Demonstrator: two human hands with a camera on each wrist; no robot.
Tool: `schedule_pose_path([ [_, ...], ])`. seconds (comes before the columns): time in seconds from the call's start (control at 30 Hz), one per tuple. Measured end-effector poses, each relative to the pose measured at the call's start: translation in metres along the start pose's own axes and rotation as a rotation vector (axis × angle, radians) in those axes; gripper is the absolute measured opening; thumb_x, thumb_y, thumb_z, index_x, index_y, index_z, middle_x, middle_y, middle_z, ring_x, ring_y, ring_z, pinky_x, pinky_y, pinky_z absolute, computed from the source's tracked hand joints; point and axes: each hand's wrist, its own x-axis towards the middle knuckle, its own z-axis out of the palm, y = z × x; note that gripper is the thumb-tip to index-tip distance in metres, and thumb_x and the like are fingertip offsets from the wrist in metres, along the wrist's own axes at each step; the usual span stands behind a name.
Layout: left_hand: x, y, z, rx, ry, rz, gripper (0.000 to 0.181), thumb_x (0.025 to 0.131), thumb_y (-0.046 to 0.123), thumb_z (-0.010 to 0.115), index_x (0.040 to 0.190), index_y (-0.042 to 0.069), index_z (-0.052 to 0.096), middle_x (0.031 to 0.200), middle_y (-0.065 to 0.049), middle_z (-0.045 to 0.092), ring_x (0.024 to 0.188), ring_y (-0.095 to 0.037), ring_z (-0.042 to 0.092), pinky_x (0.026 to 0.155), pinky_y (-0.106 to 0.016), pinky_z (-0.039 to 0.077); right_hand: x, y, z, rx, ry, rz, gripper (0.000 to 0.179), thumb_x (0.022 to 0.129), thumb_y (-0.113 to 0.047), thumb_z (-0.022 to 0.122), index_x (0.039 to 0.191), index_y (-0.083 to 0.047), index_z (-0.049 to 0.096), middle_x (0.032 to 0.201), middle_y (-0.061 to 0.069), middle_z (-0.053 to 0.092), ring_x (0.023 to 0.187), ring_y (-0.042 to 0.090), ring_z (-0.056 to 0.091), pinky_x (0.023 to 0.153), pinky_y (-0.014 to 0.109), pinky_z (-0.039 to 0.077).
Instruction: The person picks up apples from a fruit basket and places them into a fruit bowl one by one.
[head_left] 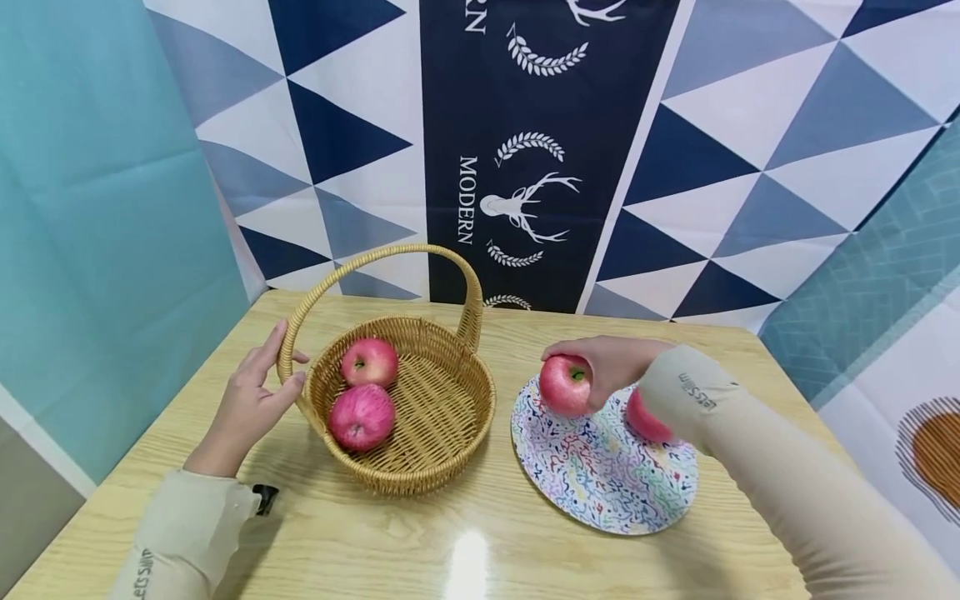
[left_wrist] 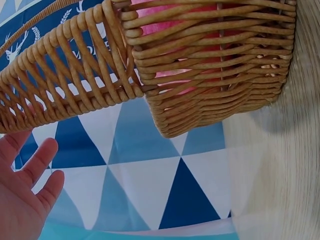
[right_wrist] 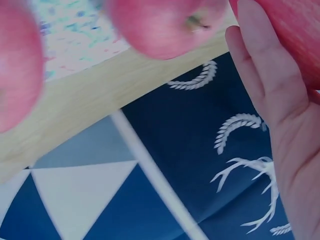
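Note:
My left hand (head_left: 255, 400) is at the left side of a wicker basket (head_left: 431, 479), holding the foot of its arched handle (head_left: 405, 250) between thumb and fingers. Two pink-red apples, one behind (head_left: 370, 362) and one in front (head_left: 362, 417), lie in the basket's left half. In my right hand (head_left: 617, 360) is a red apple (head_left: 566, 386), gripped from above over the left part of a round patterned plate (head_left: 592, 500). Another apple (head_left: 648, 419) rests on the plate, partly behind the right sleeve. In the right wrist view, two apples (right_wrist: 167, 25) (right_wrist: 17, 65) show beside the held one.
A light wooden table (head_left: 405, 558) bears the basket on the left and the plate on the right. Behind it hangs a patterned cloth (head_left: 517, 125) with triangles and deer heads. Pale blue cloth (head_left: 97, 217) covers the left side.

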Motion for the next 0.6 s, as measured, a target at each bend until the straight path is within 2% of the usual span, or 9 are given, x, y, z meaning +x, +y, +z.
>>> schedule_pose_path([
  [0.1,0.000,-0.001,0.000,0.000,0.008,0.019,0.072,0.084,-0.003,0.060,0.150,0.009,0.032,0.097,0.011,0.062,0.103,0.008,0.038,0.094,-0.028,0.035,-0.011,0.007,0.000,0.015,0.017,0.024,0.080,0.061,-0.014,0.083,0.132,-0.006,0.047,0.116,0.004,0.054,0.109,0.029,0.047,0.078,0.033,0.052],
  [0.13,0.000,-0.001,0.000,0.000,0.012,0.025,0.072,0.083,-0.003,0.059,0.150,0.009,0.033,0.097,0.015,0.061,0.103,0.009,0.038,0.093,-0.028,0.035,-0.014,0.009,0.000,0.018,0.020,0.034,0.081,0.060,-0.015,0.083,0.132,-0.006,0.047,0.116,0.004,0.054,0.109,0.029,0.047,0.078,0.034,0.052],
  [0.17,0.000,-0.001,-0.001,-0.003,0.016,0.033,0.073,0.083,-0.004,0.059,0.149,0.009,0.033,0.097,0.020,0.059,0.103,0.009,0.038,0.092,-0.030,0.036,-0.016,0.011,0.000,0.024,0.020,0.045,0.082,0.060,-0.015,0.083,0.133,-0.006,0.047,0.116,0.004,0.054,0.109,0.029,0.047,0.078,0.034,0.052],
  [0.3,0.001,0.000,-0.002,-0.004,0.007,0.034,0.073,0.082,-0.005,0.060,0.149,0.007,0.033,0.097,0.030,0.052,0.104,0.000,0.041,0.092,-0.054,0.036,-0.025,0.014,-0.001,0.065,0.002,0.110,0.086,0.058,-0.017,0.085,0.135,-0.009,0.047,0.116,0.004,0.054,0.110,0.030,0.046,0.076,0.035,0.053],
  [0.33,0.001,0.000,-0.003,-0.005,0.000,0.026,0.073,0.082,-0.005,0.060,0.149,0.007,0.033,0.097,0.026,0.056,0.105,-0.003,0.041,0.089,-0.059,0.035,-0.028,0.015,-0.001,0.074,-0.001,0.121,0.086,0.058,-0.017,0.085,0.135,-0.010,0.046,0.117,0.004,0.053,0.111,0.030,0.046,0.076,0.034,0.053],
  [0.37,0.001,0.000,-0.003,-0.003,-0.003,0.025,0.073,0.082,-0.004,0.060,0.149,0.007,0.033,0.097,0.024,0.056,0.105,-0.004,0.041,0.089,-0.060,0.035,-0.031,0.017,-0.001,0.089,-0.004,0.131,0.087,0.058,-0.017,0.085,0.136,-0.010,0.046,0.117,0.005,0.053,0.111,0.030,0.046,0.076,0.034,0.053],
  [0.47,0.001,-0.001,-0.002,-0.003,0.008,0.037,0.073,0.082,-0.005,0.061,0.149,0.006,0.033,0.097,0.024,0.057,0.105,-0.001,0.041,0.095,-0.041,0.036,-0.038,0.021,0.000,0.114,-0.004,0.126,0.086,0.060,-0.019,0.086,0.136,-0.009,0.046,0.117,0.005,0.054,0.111,0.030,0.046,0.075,0.034,0.054],
  [0.53,0.001,-0.002,-0.002,-0.007,0.016,0.047,0.074,0.082,-0.005,0.061,0.149,0.008,0.034,0.097,0.023,0.058,0.104,0.005,0.040,0.094,-0.029,0.035,-0.043,0.024,0.001,0.113,0.006,0.119,0.085,0.060,-0.019,0.086,0.135,-0.008,0.046,0.116,0.005,0.054,0.110,0.030,0.046,0.075,0.033,0.054],
  [0.6,0.002,-0.002,-0.002,-0.011,0.022,0.055,0.074,0.082,-0.006,0.060,0.149,0.009,0.034,0.097,0.029,0.053,0.103,0.010,0.039,0.090,-0.017,0.031,-0.047,0.028,0.002,0.110,0.013,0.105,0.083,0.061,-0.020,0.085,0.133,-0.008,0.047,0.116,0.004,0.054,0.109,0.030,0.047,0.075,0.032,0.053],
])
